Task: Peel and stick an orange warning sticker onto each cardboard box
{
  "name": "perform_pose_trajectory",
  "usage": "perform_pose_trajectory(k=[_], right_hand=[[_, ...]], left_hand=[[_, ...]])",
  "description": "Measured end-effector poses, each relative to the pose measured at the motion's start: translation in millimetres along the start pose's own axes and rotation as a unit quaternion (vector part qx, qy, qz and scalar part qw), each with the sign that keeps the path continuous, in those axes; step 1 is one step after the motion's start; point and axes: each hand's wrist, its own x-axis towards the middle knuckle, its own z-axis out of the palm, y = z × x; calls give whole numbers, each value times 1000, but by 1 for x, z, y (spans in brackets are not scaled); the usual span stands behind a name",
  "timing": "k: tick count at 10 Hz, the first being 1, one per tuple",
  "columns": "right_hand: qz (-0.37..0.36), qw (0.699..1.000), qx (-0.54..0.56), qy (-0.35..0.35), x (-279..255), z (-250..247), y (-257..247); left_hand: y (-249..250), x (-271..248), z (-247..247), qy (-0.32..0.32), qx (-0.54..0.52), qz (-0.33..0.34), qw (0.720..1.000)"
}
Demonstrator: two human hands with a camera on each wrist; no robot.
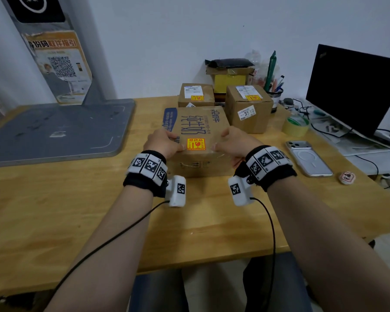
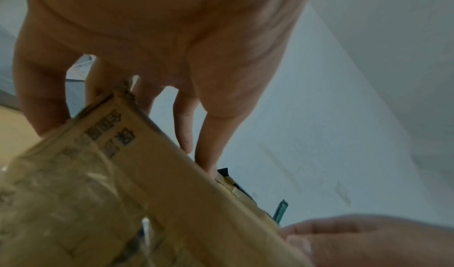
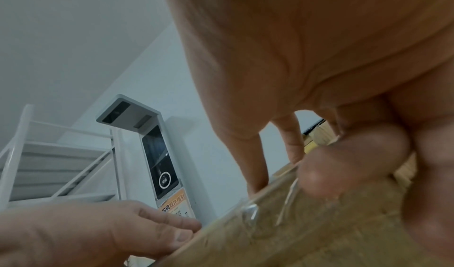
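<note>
A large cardboard box point(image 1: 200, 129) printed with dark characters sits mid-table and carries an orange warning sticker point(image 1: 196, 144) on its top near the front edge. My left hand point(image 1: 161, 140) grips the box's left front corner, fingers over the side. My right hand point(image 1: 232, 140) grips the right front corner. The right wrist view shows that thumb point(image 3: 349, 160) pressed against the box face point(image 3: 319, 232). In the left wrist view my fingers point(image 2: 184, 127) reach down over the box edge point(image 2: 123, 183). Behind stand two smaller boxes point(image 1: 196, 94) point(image 1: 248, 113), each bearing an orange sticker.
A grey scanner stand point(image 1: 54, 129) fills the table's left. To the right lie a phone point(image 1: 309, 158), a tape roll point(image 1: 298, 126), a small round badge point(image 1: 346, 177), a black monitor point(image 1: 356, 86) and cables. A pen cup point(image 1: 275, 91) and a yellow-topped box point(image 1: 229, 79) sit at the back.
</note>
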Motion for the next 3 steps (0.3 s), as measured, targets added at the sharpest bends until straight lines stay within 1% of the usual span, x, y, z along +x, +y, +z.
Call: perform_pose_trajectory(k=[1,2,3], right_hand=[[-5,1000,-7,-3,6,-2,0],[-10,999,-47,-6,2,-6,0],[-29,996,-74,31,-3,-24,-10]], left_hand=[[-2,7,7,20,5,-3,1000],[8,3,8,20,44,-12,999],[33,0,5,50,27,24,998]])
